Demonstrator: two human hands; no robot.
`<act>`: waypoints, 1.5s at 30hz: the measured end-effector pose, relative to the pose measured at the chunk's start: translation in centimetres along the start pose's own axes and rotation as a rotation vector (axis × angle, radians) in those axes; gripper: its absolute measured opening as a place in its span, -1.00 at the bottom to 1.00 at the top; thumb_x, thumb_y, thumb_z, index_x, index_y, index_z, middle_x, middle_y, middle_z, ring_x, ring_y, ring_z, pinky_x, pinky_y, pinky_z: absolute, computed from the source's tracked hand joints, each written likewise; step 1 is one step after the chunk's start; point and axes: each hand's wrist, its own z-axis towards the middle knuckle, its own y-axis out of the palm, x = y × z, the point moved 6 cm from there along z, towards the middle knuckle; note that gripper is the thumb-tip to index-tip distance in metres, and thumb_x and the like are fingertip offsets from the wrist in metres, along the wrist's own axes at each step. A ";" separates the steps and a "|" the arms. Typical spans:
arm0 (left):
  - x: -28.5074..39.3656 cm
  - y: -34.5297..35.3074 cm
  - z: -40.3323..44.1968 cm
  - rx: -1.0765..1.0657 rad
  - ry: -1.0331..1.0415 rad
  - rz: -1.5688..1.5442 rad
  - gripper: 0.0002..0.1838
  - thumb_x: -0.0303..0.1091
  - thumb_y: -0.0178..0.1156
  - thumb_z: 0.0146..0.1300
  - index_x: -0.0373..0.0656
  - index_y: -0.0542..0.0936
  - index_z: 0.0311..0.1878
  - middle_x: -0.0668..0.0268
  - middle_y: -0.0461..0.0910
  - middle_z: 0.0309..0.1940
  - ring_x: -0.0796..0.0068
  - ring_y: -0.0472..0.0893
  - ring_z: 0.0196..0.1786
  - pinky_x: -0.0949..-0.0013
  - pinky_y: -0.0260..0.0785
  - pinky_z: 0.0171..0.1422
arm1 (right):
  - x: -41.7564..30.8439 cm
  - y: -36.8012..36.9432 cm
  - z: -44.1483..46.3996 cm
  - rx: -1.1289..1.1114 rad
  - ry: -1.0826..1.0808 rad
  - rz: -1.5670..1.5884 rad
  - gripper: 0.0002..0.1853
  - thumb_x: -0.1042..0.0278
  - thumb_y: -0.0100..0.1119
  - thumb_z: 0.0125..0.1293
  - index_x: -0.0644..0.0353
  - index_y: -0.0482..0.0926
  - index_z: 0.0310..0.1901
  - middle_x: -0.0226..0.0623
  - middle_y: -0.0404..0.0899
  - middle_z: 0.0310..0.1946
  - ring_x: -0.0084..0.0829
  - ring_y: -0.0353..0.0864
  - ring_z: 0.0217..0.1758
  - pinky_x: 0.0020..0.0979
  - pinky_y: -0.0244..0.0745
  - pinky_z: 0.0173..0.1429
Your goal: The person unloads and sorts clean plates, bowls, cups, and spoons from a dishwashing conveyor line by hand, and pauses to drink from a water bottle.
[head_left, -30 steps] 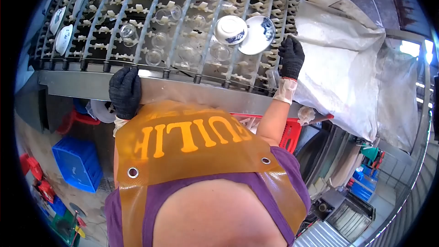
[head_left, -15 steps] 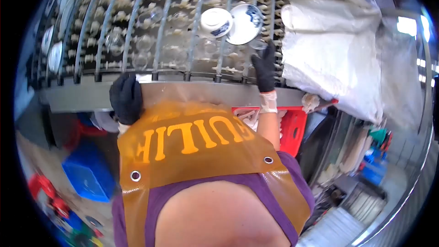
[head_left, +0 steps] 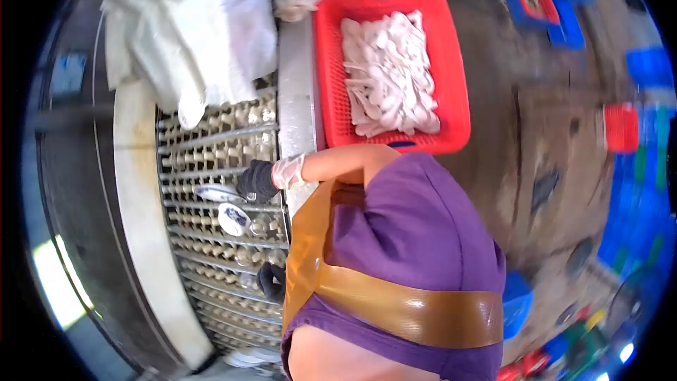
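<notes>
The right hand (head_left: pixel 256 181), in a dark glove, is hanging over the rack (head_left: pixel 211 172) beside the blue and white plate (head_left: pixel 214 192), and I cannot tell if it is holding or touching anything. The left hand (head_left: pixel 271 282), in a dark glove too, is staying by the rack's near side with bent fingers, and I cannot tell if it is holding something. The plate is lying on the rack, with a bowl (head_left: pixel 233 219) sitting next to it, while a red basket (head_left: pixel 451 77) is holding white spoons (head_left: pixel 391 74).
</notes>
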 end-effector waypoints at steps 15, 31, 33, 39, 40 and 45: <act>18.2 9.8 6.0 -0.496 0.564 -0.005 -0.81 -0.48 0.23 0.05 -0.26 0.62 -0.22 0.14 0.61 -0.27 0.24 0.60 -0.22 0.26 0.45 -0.09 | 0.0 0.0 0.6 -0.058 -0.150 0.003 -0.42 0.04 0.31 -0.13 0.11 0.49 -0.02 -0.16 0.54 -0.05 -0.12 0.50 0.05 -0.11 0.39 0.08; 9.3 6.7 -0.8 -0.122 0.148 0.098 -0.81 -0.44 0.27 -0.03 -0.17 0.60 -0.28 0.12 0.58 -0.33 0.10 0.58 -0.27 0.18 0.43 -0.16 | 1.4 0.9 1.3 0.145 -0.266 0.447 -0.47 0.06 0.31 0.07 0.13 0.49 0.05 -0.09 0.47 0.03 -0.12 0.43 0.14 -0.23 0.31 0.24; 6.4 7.2 -3.0 -0.121 -0.058 0.060 -0.81 -0.42 0.26 -0.02 -0.15 0.60 -0.28 0.13 0.58 -0.35 0.10 0.58 -0.28 0.17 0.43 -0.18 | 3.9 -1.5 3.8 0.411 -0.220 0.268 -0.49 0.12 0.34 0.06 0.14 0.48 0.03 -0.09 0.49 0.01 -0.11 0.45 0.12 -0.24 0.35 0.20; 8.7 6.8 -1.3 0.016 -0.082 0.229 -0.82 -0.42 0.23 0.00 -0.15 0.59 -0.27 0.18 0.58 -0.37 0.11 0.57 -0.34 0.17 0.43 -0.30 | 22.7 -7.7 17.4 0.686 0.319 -0.001 -0.49 0.22 0.35 0.01 0.23 0.47 0.00 -0.01 0.58 -0.17 -0.13 0.57 -0.09 -0.27 0.47 0.04; 9.0 6.6 -1.0 0.042 -0.101 0.228 -0.82 -0.42 0.23 0.00 -0.15 0.59 -0.27 0.18 0.58 -0.37 0.11 0.57 -0.34 0.18 0.43 -0.30 | 23.4 -8.5 18.8 0.653 0.279 -0.012 -0.49 0.22 0.35 0.01 0.23 0.47 0.00 -0.01 0.58 -0.17 -0.13 0.57 -0.09 -0.27 0.47 0.04; 8.8 6.8 -0.2 0.070 -0.188 0.248 -0.82 -0.41 0.25 -0.01 -0.16 0.59 -0.28 0.19 0.59 -0.37 0.12 0.58 -0.33 0.19 0.43 -0.28 | 21.3 -11.4 23.7 0.706 0.005 0.112 -0.49 0.45 0.22 -0.07 0.14 0.49 0.03 -0.10 0.59 -0.15 -0.14 0.57 -0.04 -0.27 0.45 0.07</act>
